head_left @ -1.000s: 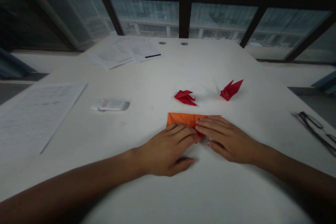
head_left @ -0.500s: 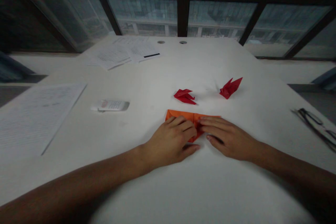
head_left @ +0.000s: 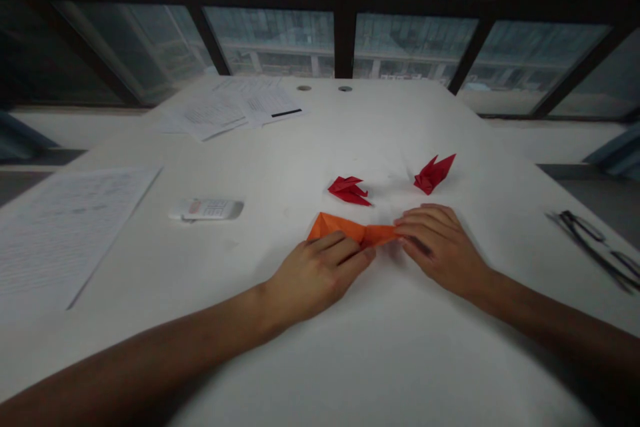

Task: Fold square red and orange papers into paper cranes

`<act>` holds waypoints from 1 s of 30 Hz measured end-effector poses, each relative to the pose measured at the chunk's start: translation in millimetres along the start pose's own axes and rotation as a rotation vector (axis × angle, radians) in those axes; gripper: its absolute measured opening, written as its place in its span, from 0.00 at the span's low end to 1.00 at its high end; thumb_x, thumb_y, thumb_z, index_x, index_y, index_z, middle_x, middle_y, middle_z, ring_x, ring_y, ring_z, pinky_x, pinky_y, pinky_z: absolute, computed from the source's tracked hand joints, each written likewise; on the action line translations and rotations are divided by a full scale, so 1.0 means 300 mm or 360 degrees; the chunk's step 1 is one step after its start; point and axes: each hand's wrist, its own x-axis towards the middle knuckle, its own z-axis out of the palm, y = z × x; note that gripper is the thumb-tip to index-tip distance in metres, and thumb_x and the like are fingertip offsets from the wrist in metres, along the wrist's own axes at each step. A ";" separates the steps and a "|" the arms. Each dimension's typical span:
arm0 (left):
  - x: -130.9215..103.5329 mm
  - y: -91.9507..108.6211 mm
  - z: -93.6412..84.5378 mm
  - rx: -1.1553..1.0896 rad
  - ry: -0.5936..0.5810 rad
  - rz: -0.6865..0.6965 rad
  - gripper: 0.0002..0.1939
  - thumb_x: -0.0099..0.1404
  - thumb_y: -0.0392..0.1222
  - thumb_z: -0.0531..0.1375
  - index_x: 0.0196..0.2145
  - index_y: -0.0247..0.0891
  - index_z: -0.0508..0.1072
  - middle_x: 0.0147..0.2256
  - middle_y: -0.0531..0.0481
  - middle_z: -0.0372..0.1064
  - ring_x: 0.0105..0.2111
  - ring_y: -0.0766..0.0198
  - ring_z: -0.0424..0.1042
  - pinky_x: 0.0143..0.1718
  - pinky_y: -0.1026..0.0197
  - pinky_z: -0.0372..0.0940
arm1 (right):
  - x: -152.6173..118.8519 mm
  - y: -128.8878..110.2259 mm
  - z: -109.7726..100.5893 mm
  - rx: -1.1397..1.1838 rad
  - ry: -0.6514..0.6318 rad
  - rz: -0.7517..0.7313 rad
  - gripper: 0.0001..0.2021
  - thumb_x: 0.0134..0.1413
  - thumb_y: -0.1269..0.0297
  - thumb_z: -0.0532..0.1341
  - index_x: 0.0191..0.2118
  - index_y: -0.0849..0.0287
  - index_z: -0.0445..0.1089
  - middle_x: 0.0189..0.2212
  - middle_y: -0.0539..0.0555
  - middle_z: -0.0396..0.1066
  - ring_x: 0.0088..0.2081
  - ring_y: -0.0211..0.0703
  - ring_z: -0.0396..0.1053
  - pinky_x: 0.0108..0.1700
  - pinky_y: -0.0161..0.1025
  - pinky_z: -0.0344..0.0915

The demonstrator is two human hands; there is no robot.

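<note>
A folded sheet of orange origami paper [head_left: 343,227] lies on the white table between my hands. My left hand [head_left: 320,273] is closed on its near edge, thumb and fingers pinching near the middle. The right end of the paper is pinched by the fingertips of my right hand [head_left: 443,247], a little raised off the table. Part of the paper is hidden under my left fingers. Just beyond it rests a red folded paper bird [head_left: 349,191], and farther right stands a second red paper bird [head_left: 434,174].
A white tube-like item [head_left: 207,209] lies to the left, near a printed sheet [head_left: 75,227]. More printed papers [head_left: 220,110] spread at the far left of the table [head_left: 320,373]. Black-framed glasses [head_left: 595,240] lie at the right. Windows stand behind.
My right hand has moved slightly right and up, now pinching the paper's right end. The orange paper's right part has lifted and narrowed. My left thumb has closed onto the paper.
</note>
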 end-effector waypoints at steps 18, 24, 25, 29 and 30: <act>0.030 0.062 -0.065 -0.1365 0.0593 -0.1152 0.12 0.77 0.43 0.55 0.53 0.42 0.75 0.29 0.54 0.72 0.25 0.69 0.69 0.25 0.66 0.68 | 0.056 -0.023 -0.063 0.1893 -0.0107 0.1180 0.23 0.68 0.48 0.59 0.62 0.49 0.65 0.55 0.60 0.76 0.53 0.52 0.77 0.51 0.50 0.75; -0.016 0.038 -0.024 -0.0901 0.0287 -0.0813 0.18 0.73 0.38 0.57 0.58 0.45 0.72 0.43 0.47 0.77 0.33 0.64 0.74 0.30 0.64 0.73 | 0.062 -0.017 -0.053 0.2268 -0.0135 0.1533 0.26 0.54 0.55 0.71 0.58 0.51 0.69 0.38 0.52 0.78 0.37 0.45 0.78 0.37 0.38 0.72; -0.022 0.027 -0.017 -0.0770 0.0253 -0.0678 0.17 0.72 0.36 0.58 0.56 0.44 0.74 0.41 0.47 0.77 0.37 0.62 0.74 0.34 0.61 0.74 | 0.067 -0.009 -0.055 0.2250 -0.0146 0.1537 0.26 0.51 0.58 0.72 0.56 0.51 0.70 0.34 0.49 0.77 0.33 0.42 0.76 0.34 0.36 0.69; -0.043 -0.006 0.007 -0.0305 0.0054 -0.0332 0.13 0.72 0.35 0.59 0.53 0.40 0.74 0.42 0.46 0.79 0.41 0.57 0.73 0.42 0.55 0.74 | 0.078 0.011 -0.052 0.2201 -0.0272 0.1480 0.18 0.47 0.61 0.74 0.43 0.57 0.73 0.33 0.49 0.75 0.32 0.38 0.73 0.35 0.35 0.66; -0.046 -0.009 0.010 -0.0240 0.0029 -0.0258 0.11 0.72 0.35 0.59 0.51 0.39 0.75 0.41 0.47 0.78 0.40 0.57 0.72 0.41 0.55 0.73 | 0.078 0.011 -0.049 0.2142 -0.0288 0.1443 0.16 0.47 0.61 0.74 0.41 0.58 0.73 0.34 0.49 0.75 0.33 0.37 0.73 0.36 0.34 0.66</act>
